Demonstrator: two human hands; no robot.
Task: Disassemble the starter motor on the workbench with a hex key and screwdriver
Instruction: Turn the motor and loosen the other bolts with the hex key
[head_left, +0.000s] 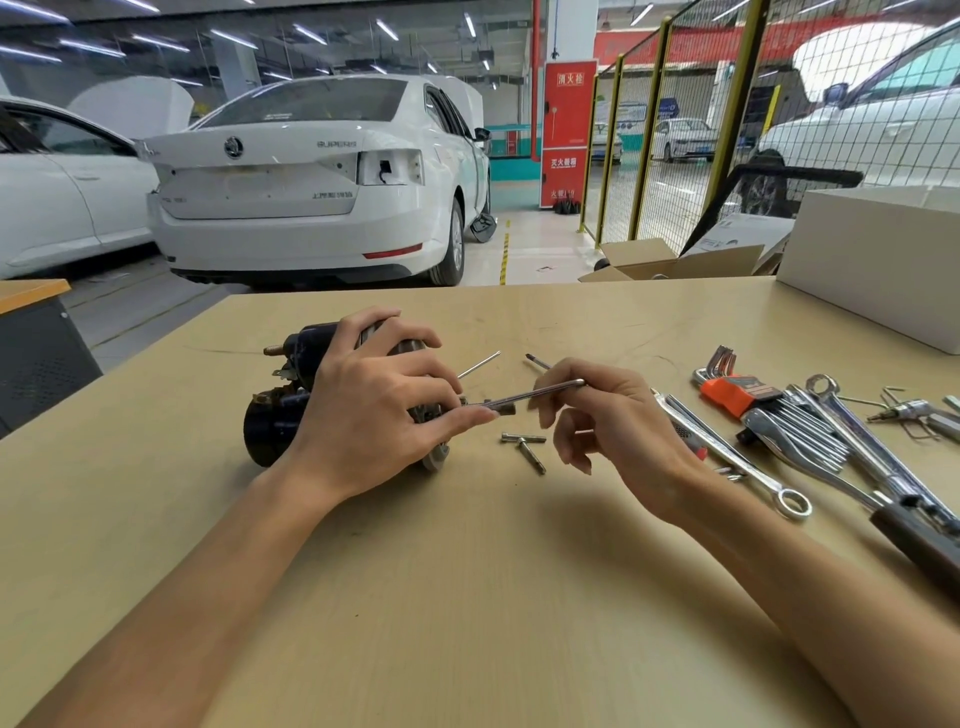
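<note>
A black starter motor (275, 421) lies on its side on the workbench (467, 597), with its metal end plate facing right. My left hand (374, 410) wraps over the motor and holds it down, mostly hiding the end plate. My right hand (608, 415) pinches a long thin metal tool (540, 393) whose tip reaches the motor's end by my left fingertips. Another thin rod (480, 364) sticks out of the motor toward the upper right. Two removed bolts (527, 447) lie on the bench just right of the motor. A loose bit (536, 361) lies behind my right hand.
To the right lie an orange-holdered hex key set (727, 387), several chrome wrenches (737, 457), a ratchet with a dark handle (914, 535) and small bits (906, 413). A white box (878, 260) stands at the back right. White cars and a wire fence lie beyond the bench.
</note>
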